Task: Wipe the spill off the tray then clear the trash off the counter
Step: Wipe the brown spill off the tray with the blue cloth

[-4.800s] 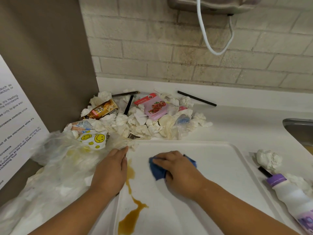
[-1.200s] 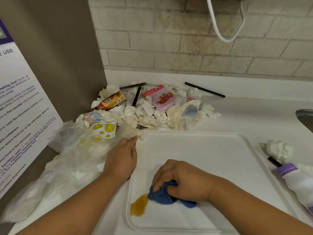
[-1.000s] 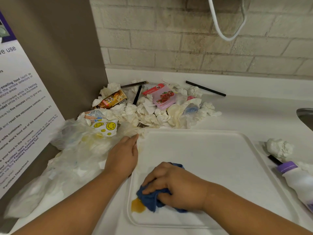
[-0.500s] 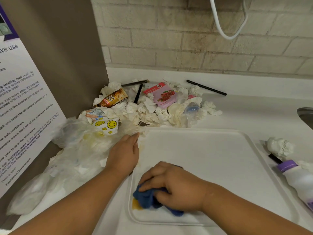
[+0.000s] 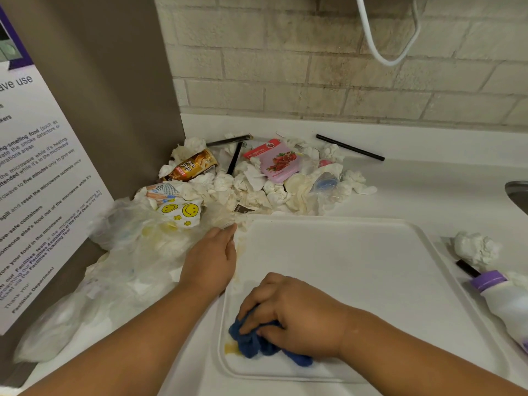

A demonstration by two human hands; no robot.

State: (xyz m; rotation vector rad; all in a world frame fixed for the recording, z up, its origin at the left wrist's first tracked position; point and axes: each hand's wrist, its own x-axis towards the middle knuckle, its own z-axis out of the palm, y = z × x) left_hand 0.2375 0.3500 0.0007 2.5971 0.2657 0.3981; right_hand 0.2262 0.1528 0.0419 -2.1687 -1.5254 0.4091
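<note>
Head view: R hand [image 5: 294, 315], fingers curled round blue cloth [image 5: 257, 342], presses near-left corner of tray [image 5: 357, 267]. L hand [image 5: 211, 258] flat, fingers straight, on tray's left rim. Spill [image 5: 231, 348], earlier long streak, now small smear by cloth: wiping nearly done. Trash pile [image 5: 257, 181] untouched on counter [image 5: 414, 190] behind tray.

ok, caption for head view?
Right hand presses cloth onto spill on tray; left hand rests at its rim.
</note>
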